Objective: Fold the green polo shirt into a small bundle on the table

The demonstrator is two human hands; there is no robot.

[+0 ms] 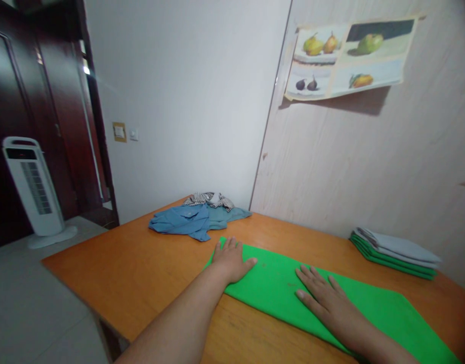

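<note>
A bright green cloth [278, 288] lies flat across the orange wooden table [141, 273]. My left hand [230, 260] rests palm down on the cloth's far left end, fingers stretched out. My right hand [323, 296] lies flat on the middle of the same cloth, fingers spread. Neither hand holds anything.
A crumpled blue garment [190, 221] and a striped cloth [211, 199] lie at the table's far corner. A stack of folded green and grey cloths [395, 251] sits at the right by the wall. A white tower fan [33, 189] stands on the floor at left.
</note>
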